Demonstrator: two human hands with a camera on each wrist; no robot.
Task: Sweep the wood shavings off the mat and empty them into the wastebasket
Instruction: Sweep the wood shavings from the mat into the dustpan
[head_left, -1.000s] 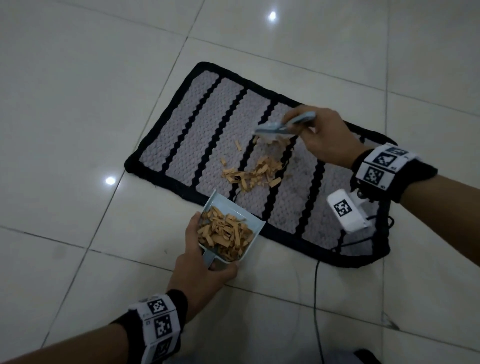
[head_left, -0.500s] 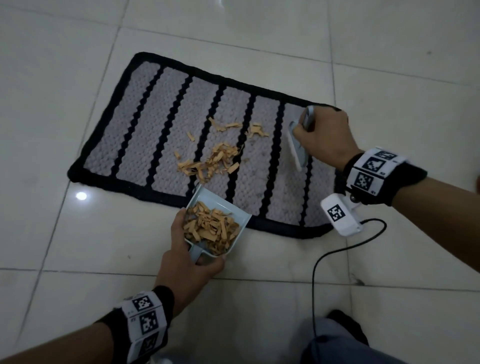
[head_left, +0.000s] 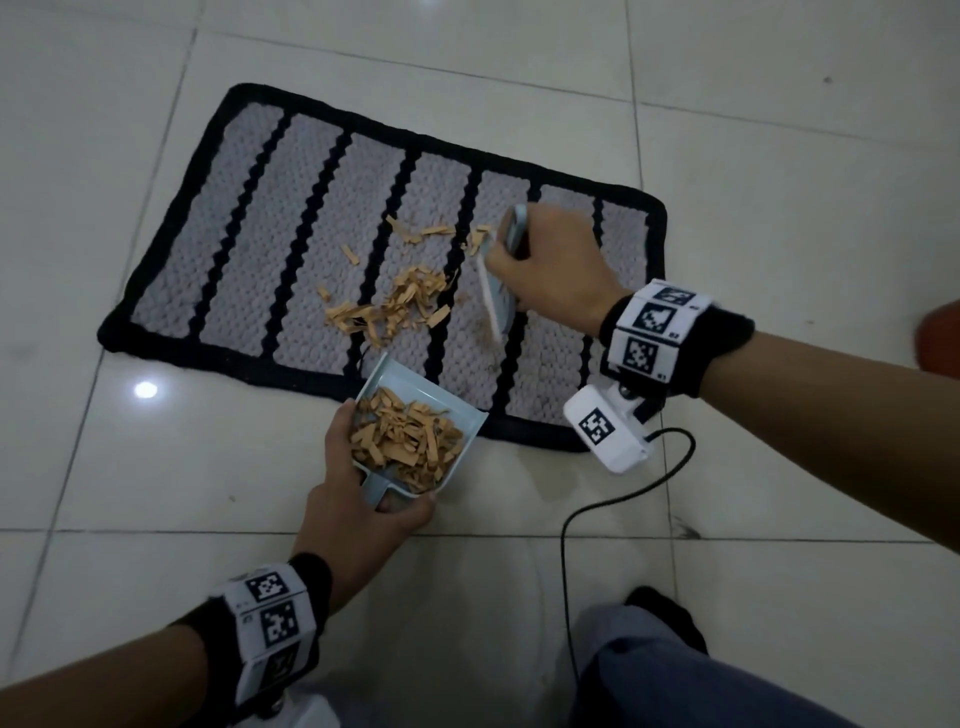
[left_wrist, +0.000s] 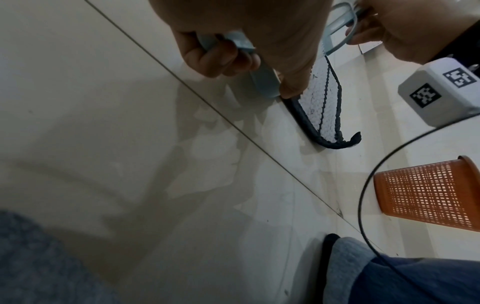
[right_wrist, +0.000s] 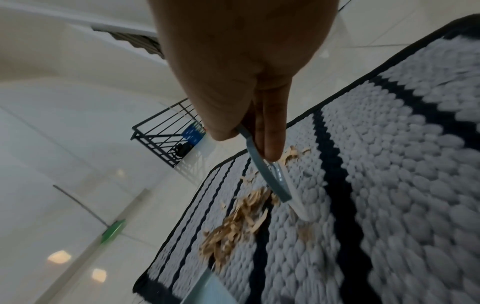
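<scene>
The right hand (head_left: 550, 270), gripping the brush (head_left: 493, 296), has swung behind the loose shavings (head_left: 400, 306), ready to push them toward the dustpan (head_left: 415, 441) the left hand (head_left: 363, 509) grips.

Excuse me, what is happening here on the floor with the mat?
A person is sweeping wood shavings off a striped mat. The right hand holds a small brush just beside the pile. The left hand holds a dustpan, already partly filled, at the mat's near edge. An orange wastebasket stands nearby.
</scene>
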